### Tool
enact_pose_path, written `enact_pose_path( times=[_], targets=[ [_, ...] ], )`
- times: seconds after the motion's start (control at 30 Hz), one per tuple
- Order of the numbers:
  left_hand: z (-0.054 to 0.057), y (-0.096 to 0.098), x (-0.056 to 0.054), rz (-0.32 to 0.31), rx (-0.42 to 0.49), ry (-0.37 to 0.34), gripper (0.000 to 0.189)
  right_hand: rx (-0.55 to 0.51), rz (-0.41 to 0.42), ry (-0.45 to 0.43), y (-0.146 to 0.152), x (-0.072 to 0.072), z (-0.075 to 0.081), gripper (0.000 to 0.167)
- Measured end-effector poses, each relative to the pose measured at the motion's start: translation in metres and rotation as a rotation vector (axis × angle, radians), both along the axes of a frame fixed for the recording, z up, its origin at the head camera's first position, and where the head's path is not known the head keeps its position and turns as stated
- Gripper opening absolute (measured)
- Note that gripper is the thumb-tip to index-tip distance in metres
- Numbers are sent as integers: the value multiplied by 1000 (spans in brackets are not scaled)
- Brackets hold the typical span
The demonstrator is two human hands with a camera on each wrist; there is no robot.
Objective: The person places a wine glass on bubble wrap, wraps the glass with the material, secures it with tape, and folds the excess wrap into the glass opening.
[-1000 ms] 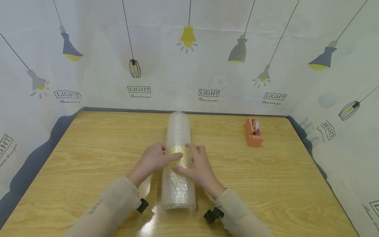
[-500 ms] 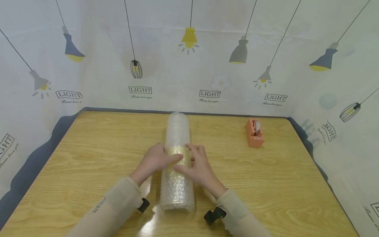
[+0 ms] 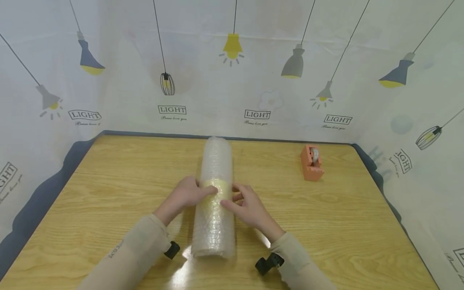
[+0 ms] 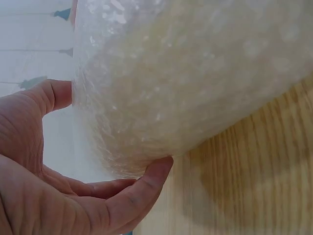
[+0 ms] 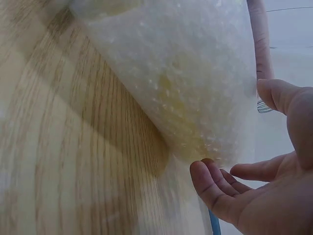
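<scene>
A long roll of bubble wrap lies lengthwise at the middle of the wooden table, with a yellowish band around its middle. My left hand holds its left side, thumb over the top on the band and fingers curled low along the side, as the left wrist view shows. Across from it, my right hand is at the right side: the thumb touches the upper surface and the bent fingertips reach the lower side. The roll's underside is hidden.
An orange tape dispenser with a small roll of tape stands at the table's back right. Behind the table hangs a pale lamp-printed curtain. Dark wrist cameras hang below both sleeves.
The near end of the bubble wrap roll has shifted slightly left. My right hand has moved a little right and toward me, its fingers going from the top to the right side.
</scene>
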State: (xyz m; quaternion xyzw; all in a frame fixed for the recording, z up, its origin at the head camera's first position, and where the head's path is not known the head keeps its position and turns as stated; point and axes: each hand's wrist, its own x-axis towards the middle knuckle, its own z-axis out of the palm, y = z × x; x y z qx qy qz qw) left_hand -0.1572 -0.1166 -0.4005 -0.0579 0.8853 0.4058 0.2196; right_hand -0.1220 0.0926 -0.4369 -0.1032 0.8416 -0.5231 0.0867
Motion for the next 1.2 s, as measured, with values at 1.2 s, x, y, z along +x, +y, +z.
enact_pose_path(
  times=[1.2],
  targets=[
    [-22, 5, -5, -15, 385, -110, 27, -23, 123, 212, 30, -1, 4, 54]
  ],
)
